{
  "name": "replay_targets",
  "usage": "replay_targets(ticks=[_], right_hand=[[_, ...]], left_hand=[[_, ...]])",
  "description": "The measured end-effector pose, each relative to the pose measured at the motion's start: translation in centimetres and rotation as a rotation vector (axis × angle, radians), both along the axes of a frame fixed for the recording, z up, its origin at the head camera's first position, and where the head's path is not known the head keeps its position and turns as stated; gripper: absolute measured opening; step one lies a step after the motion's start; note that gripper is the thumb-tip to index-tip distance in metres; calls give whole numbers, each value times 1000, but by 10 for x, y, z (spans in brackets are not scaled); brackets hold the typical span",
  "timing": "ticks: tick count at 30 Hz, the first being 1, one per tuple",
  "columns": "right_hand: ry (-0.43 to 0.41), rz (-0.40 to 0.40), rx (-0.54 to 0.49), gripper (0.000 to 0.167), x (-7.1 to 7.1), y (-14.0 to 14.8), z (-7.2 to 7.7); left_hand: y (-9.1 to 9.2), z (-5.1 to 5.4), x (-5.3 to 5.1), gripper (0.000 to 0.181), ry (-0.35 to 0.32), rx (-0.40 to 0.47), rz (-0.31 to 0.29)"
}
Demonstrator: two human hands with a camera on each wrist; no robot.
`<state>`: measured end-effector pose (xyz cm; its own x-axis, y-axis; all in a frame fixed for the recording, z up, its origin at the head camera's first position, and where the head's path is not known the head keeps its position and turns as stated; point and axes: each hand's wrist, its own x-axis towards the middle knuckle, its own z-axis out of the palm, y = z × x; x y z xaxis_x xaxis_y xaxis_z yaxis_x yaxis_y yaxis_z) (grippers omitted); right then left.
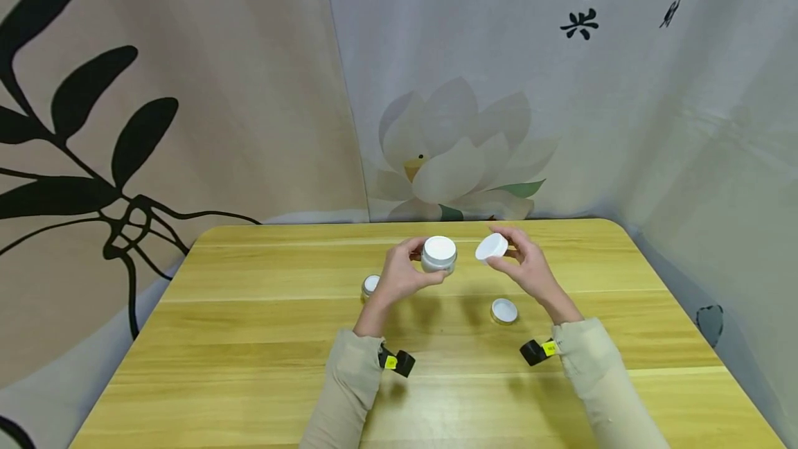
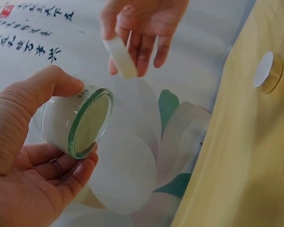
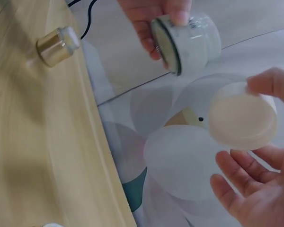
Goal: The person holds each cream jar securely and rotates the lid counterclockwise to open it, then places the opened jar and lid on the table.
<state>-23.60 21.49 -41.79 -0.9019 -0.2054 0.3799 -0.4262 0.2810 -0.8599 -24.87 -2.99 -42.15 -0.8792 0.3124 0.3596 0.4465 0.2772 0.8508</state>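
My left hand (image 1: 404, 272) grips a squat glass jar (image 1: 439, 255) by its sides, thumb on one side and fingers on the other, above the table. In the left wrist view the jar (image 2: 78, 123) is tilted, showing its green-edged round base. My right hand (image 1: 526, 265) pinches a white round lid (image 1: 492, 247) between thumb and fingers, apart from the jar and to its right. The hollow inside of the lid (image 3: 244, 118) faces the right wrist camera. Both things are held up off the table.
On the wooden table (image 1: 249, 338) a small gold jar (image 3: 57, 46) with a pale top stands left of the left hand, partly hidden by it in the head view. A gold-rimmed lid (image 1: 503, 311) lies below the right hand. A printed curtain (image 1: 249, 89) hangs behind the table.
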Motion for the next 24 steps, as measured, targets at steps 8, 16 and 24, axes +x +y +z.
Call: replay_targets(ticks=[8,16,24], right_hand=[[-53,-42,87,50,-3,-2,-9],[-18,-53,146,50,-3,-5,-15],[-17,-65,234,53,-6,-10,-27]], left_hand=[[0,0,0,55,12,-14,5],[-1,0,0,55,8,-10,3],[-1,-1,-1,54,10,-6,0]])
